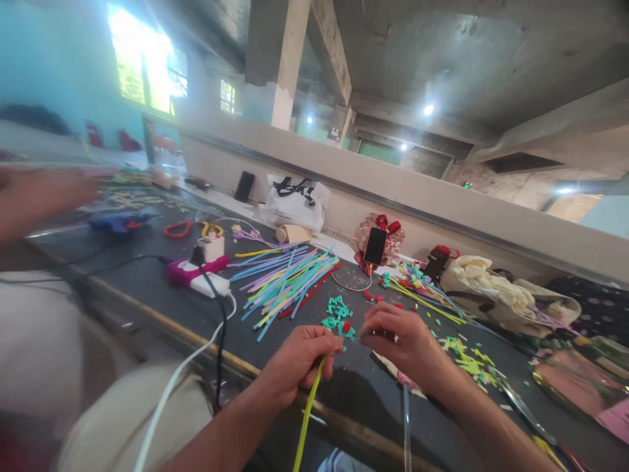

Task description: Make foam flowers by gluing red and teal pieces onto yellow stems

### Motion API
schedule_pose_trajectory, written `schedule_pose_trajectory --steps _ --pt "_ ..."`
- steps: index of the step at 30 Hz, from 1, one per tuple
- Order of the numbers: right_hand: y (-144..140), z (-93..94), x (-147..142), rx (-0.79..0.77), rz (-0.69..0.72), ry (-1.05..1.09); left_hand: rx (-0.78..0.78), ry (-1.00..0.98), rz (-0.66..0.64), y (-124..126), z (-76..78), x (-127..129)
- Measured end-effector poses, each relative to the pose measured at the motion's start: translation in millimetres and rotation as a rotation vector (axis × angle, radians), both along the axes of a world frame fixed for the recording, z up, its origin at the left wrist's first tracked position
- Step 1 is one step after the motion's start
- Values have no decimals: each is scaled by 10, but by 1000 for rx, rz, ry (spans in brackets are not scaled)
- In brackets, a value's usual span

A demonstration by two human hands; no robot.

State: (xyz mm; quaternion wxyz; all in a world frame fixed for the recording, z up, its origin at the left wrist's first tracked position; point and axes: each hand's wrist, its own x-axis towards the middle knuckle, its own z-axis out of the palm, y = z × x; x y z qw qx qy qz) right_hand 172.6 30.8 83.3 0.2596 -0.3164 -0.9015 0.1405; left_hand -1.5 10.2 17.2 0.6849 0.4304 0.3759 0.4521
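My left hand (302,360) is closed in a pinch around a long yellow-green pipe cleaner (308,413), which hangs down toward the table's front edge. Just beyond its fingertips is a small teal flower shape with a red centre (346,327); whether it is joined to the pipe cleaner I cannot tell. My right hand (400,337) is close by on the right, thumb and fingers pinched together. Whatever they grip is too small to make out. Teal curled pieces (338,308) lie behind both hands. Under my right wrist, a clear rod (407,426) points toward me.
Many coloured pipe cleaners (289,282) lie beyond my left hand. A power strip (199,275) trails cables at left. A phone (375,246) leans at the back. Yellow-green clippings (466,360) and scissors (525,410) lie right. Another person's hand (49,196) is blurred at far left.
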Motion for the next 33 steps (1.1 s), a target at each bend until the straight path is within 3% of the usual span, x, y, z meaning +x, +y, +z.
schedule_pose_trajectory --steps 9,17,24,33 --pt "-2 2 13 78 42 -104 -37 58 -48 -23 14 16" --pt "10 13 9 316 56 -214 -41 64 -93 -21 -1 20" --pt "9 50 -61 351 119 -298 -25 69 -99 -11 -37 36" --pt "31 -29 -78 402 73 -269 -13 77 -110 -13 -53 36"
